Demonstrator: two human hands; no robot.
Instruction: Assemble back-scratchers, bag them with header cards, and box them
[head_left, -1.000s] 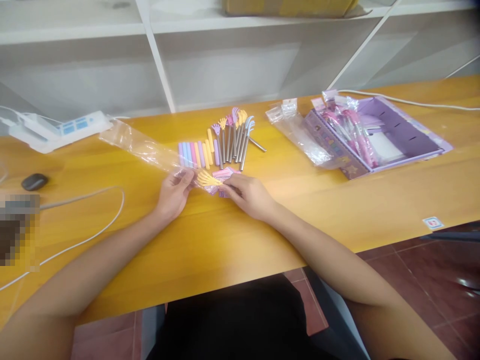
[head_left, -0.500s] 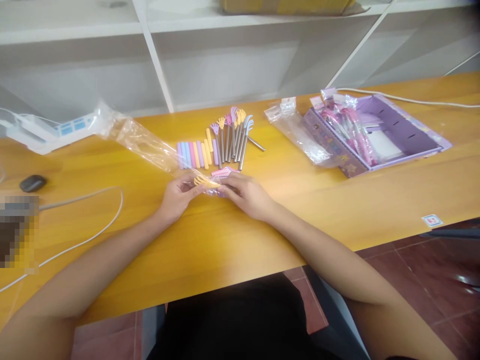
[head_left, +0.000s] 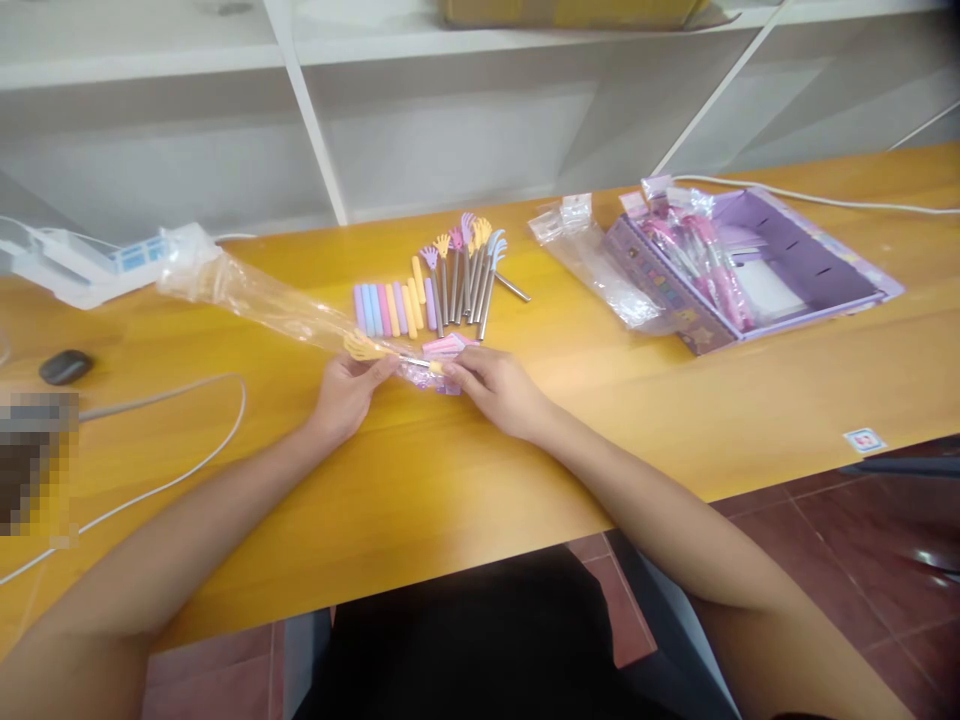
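A yellow hand-shaped back scratcher (head_left: 364,347) with a metal rod lies partly inside a long clear plastic bag (head_left: 277,311). My left hand (head_left: 346,393) is closed on the bag and scratcher near its yellow head. My right hand (head_left: 496,385) pinches the yellow handle end of the scratcher. Beneath the hands are small pink and purple packets (head_left: 445,347), partly covered. Just beyond lies a row of pastel handles (head_left: 390,309) in blue, purple, pink and yellow. Beside them are several back scratcher heads on metal rods (head_left: 469,275).
To the right stands a purple box (head_left: 810,255) holding pink bagged items (head_left: 705,255), with clear plastic bags (head_left: 589,265) against its left side. A white power strip (head_left: 97,265), a black mouse-like object (head_left: 66,366) and a white cable (head_left: 202,455) lie left.
The yellow scratcher has slid left, deeper into the bag, and its metal rod now shows between my hands. The bag's far end has shifted left.
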